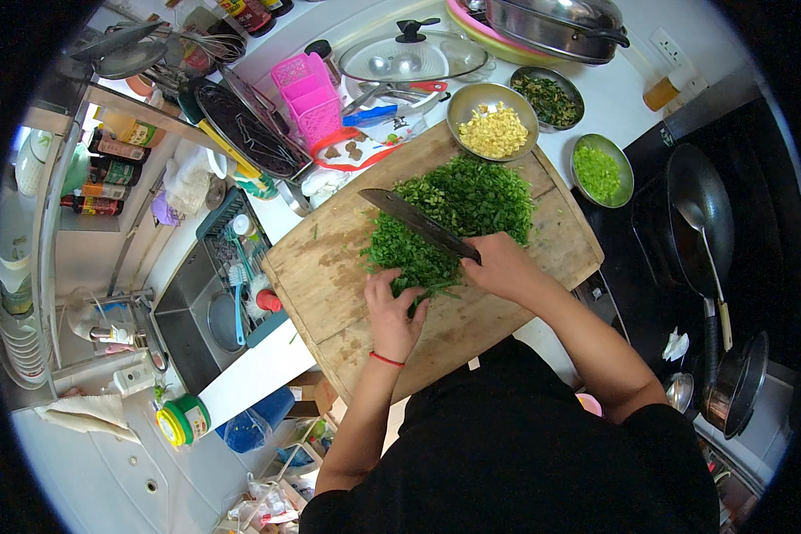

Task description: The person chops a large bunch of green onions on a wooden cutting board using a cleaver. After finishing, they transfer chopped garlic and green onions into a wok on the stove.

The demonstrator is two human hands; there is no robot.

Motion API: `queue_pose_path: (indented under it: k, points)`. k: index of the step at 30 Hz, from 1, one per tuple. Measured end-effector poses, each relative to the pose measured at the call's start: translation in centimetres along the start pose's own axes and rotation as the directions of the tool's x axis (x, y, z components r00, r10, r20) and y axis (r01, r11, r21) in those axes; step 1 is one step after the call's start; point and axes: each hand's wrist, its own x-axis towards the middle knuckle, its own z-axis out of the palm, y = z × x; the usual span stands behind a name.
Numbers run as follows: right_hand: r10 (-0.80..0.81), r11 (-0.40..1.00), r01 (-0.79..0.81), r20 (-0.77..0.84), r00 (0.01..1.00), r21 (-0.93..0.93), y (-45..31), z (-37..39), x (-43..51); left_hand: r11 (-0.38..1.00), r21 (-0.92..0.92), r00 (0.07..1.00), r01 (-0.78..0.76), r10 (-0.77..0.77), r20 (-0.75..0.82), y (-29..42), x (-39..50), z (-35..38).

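A heap of chopped green herbs [484, 193] covers the middle and far part of a wooden cutting board [327, 274]. My right hand [500, 267] grips the handle of a dark-bladed kitchen knife [417, 220]. The blade lies across the heap and points to the far left. At the near edge of the herbs is my left hand [390, 314], its thumb and fingers spread around some longer green pieces. Whether the fingertips pinch any of them is hard to see. A red cord bracelet [386, 360] circles the left wrist.
A metal bowl of chopped yellowish pieces [492, 130] overlaps the board's far edge. Beyond its right corner stand bowls of chopped light-green pieces [597, 168] and dark cooked greens [547, 97]. A wok [701, 200] with a ladle sits rightward; a sink [190, 304] lies left.
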Motion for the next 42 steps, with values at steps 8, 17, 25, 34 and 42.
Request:
queue_pose_path:
  k: [8, 17, 25, 34, 42]
  points:
    - [0.045, 0.999, -0.044, 0.022, 0.999, -0.024, 1.6, -0.3, -2.0, 0.988, 0.134, 0.994, -0.074, 0.062, 0.093, 2.0, 0.9, 2.5]
    - [0.023, 0.999, -0.023, -0.015, 1.0, 0.025, 2.0, -0.8, -2.1, 0.998, 0.026, 0.998, -0.063, 0.063, -0.009, 2.2, 1.1, 2.4]
    - [0.001, 1.0, -0.001, 0.035, 0.999, -0.013, 1.8, -0.9, -1.4, 0.909, -0.176, 0.902, 0.378, -0.405, -0.151, -0.6, -1.5, 1.3]
    - [-0.048, 0.992, 0.063, 0.141, 0.989, -0.109, 1.1, 1.8, -2.3, 0.946, -0.117, 0.91, 0.301, -0.322, -0.261, 0.1, -1.5, 2.1]
    - [-0.044, 0.945, 0.102, 0.187, 0.981, -0.309, 0.4, 4.9, -4.4, 0.939, -0.179, 0.943, 0.292, -0.314, -0.109, -1.7, -2.0, 2.4]
